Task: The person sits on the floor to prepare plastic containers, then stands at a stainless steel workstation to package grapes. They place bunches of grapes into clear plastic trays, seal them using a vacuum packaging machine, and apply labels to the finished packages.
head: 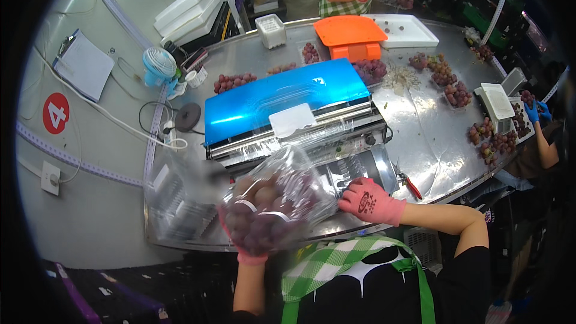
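My left hand (253, 251), in a pink glove, holds up a pack of dark red grapes (265, 216) from its left and underside. Clear plastic film (297, 166) covers the grapes and catches the light. At the pack's right side, my pink-gloved right hand (371, 201) has its fingers curled at the edge of the film and seems to pinch it; the fingertips are hidden. Just beyond the pack stands a film-wrapping machine with a blue cover (288, 94), metal bars and a white plate (292, 120).
Stacked clear plastic trays (184, 209) stand left of the pack. Red-handled snips (411, 187) lie near the table's front edge. An orange scale (351, 36), loose grapes (458, 94) and a white scale (495, 101) sit farther off. A co-worker's blue-gloved hands (535, 111) are at right.
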`<state>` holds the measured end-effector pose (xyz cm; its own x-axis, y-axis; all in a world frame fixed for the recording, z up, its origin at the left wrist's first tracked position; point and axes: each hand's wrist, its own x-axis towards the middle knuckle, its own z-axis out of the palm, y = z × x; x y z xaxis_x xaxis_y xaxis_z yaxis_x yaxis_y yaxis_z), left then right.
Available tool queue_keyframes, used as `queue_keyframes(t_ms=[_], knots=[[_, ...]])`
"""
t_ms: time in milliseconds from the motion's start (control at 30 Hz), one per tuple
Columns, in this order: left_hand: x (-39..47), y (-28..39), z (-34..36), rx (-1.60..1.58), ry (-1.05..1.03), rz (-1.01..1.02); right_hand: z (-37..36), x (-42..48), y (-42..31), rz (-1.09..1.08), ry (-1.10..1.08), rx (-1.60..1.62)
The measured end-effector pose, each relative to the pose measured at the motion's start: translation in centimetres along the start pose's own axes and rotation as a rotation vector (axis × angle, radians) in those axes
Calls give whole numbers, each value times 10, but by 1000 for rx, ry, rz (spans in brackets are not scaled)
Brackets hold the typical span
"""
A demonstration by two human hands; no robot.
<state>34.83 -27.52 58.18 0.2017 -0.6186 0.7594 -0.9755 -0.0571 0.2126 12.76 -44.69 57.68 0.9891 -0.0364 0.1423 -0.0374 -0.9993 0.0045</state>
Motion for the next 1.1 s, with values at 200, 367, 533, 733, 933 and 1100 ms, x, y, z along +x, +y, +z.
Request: queue_keyframes(t_ms=[200,367,533,733,933,1100], knots=[[20,25,17,-428,-504,-332,-38,1,16,470,374,1621],[51,32,28,-1195,-416,-801,-55,8,23,582,206,2071],[47,13,45,-1263,-23,-1254,-58,8,18,692,366,2054],[40,8,52,-931,-332,-1152,6,2,37,852,443,1702],[29,-8,61,-638,-518,-984,-16,11,43,775,40,1177],[34,-15,65,-244,-715,-652,-42,30,68,815,-337,973]])
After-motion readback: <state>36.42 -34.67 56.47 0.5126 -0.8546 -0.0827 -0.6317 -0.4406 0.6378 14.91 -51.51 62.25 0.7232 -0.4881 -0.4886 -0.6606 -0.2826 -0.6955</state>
